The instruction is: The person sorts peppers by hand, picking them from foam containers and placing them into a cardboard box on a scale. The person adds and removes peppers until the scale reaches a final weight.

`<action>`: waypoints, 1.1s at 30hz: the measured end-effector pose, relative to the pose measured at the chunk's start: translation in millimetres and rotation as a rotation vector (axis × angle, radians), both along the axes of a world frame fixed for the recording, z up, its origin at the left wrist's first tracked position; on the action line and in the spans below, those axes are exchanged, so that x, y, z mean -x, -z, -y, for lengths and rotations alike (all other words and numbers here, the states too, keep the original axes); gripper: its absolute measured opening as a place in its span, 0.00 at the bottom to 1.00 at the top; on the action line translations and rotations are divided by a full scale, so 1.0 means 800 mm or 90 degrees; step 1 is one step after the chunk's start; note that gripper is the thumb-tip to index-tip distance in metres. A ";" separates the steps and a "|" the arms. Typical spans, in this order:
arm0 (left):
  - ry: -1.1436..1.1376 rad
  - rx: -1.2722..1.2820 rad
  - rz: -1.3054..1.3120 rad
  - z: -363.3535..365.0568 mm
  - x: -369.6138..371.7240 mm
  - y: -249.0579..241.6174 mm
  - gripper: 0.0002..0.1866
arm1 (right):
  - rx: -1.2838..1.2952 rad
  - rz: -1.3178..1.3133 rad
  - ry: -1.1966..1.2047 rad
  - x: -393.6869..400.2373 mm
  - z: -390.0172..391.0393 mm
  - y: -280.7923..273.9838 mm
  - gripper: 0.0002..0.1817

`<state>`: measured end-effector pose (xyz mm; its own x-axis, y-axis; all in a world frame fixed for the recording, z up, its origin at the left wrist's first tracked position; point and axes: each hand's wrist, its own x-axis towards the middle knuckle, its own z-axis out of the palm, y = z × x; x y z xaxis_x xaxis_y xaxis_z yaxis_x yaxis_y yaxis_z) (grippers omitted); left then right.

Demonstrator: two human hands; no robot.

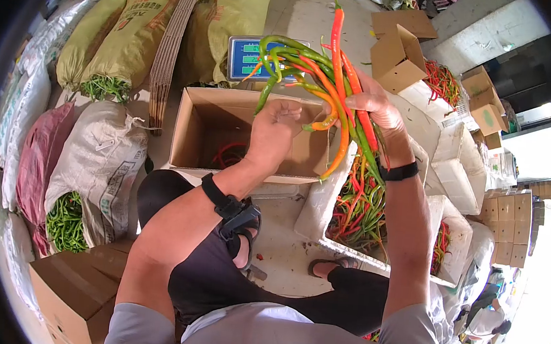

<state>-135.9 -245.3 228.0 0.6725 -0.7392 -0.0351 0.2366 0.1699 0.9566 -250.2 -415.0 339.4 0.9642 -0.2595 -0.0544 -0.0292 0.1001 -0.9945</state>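
My right hand [379, 109] is wrapped round a bunch of long chili peppers [336, 80], red, orange and green, held up above the boxes. The thumb presses across the stems' side of the bunch, and the tips curve out to the left. My left hand [275, 130] is closed beside it, fingers curled inward near an orange pepper's curved end; whether something sits in them is hidden. Beneath it stands an open cardboard box [188, 126] with a few red peppers at its bottom. A white foam box [314, 217] of red and green peppers lies under my right forearm.
Behind the cardboard box is a digital scale [235, 72]. Yellow woven sacks [127, 37] and flattened cardboard [170, 54] stand at the left, near a white sack [105, 158] of green peppers. More foam boxes [461, 161] and cartons [397, 59] line the right. Another person [487, 318] is at far right.
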 end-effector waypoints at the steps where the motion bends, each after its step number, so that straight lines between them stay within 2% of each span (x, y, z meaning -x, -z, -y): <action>1: 0.003 -0.001 0.000 -0.002 0.002 -0.006 0.12 | -0.001 0.000 0.003 -0.002 0.002 0.002 0.45; 3: -0.014 -0.004 -0.098 -0.009 0.007 -0.025 0.15 | 0.018 0.001 -0.018 -0.009 0.007 0.004 0.43; 9: -0.035 0.060 -0.129 -0.008 0.004 -0.028 0.21 | 0.073 -0.016 -0.026 -0.022 0.002 -0.006 0.38; 13: -0.008 0.068 -0.197 -0.006 -0.006 -0.019 0.27 | 0.057 -0.007 -0.089 -0.044 0.018 0.014 0.37; 14: 0.005 0.061 -0.194 -0.006 -0.007 -0.021 0.28 | 0.067 -0.001 -0.065 -0.049 0.019 0.020 0.36; 25: -0.034 0.034 -0.268 -0.005 -0.015 -0.034 0.29 | 0.054 -0.078 -0.020 -0.075 0.009 0.031 0.35; 33: 0.005 0.062 -0.303 -0.008 -0.013 -0.041 0.20 | 0.073 -0.081 -0.060 -0.089 0.007 0.049 0.38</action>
<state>-125.4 -239.0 260.7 0.5936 -0.7589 -0.2676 0.6454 0.2503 0.7217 -178.8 -420.4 300.5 0.9720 -0.1792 -0.1520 -0.1586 -0.0232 -0.9871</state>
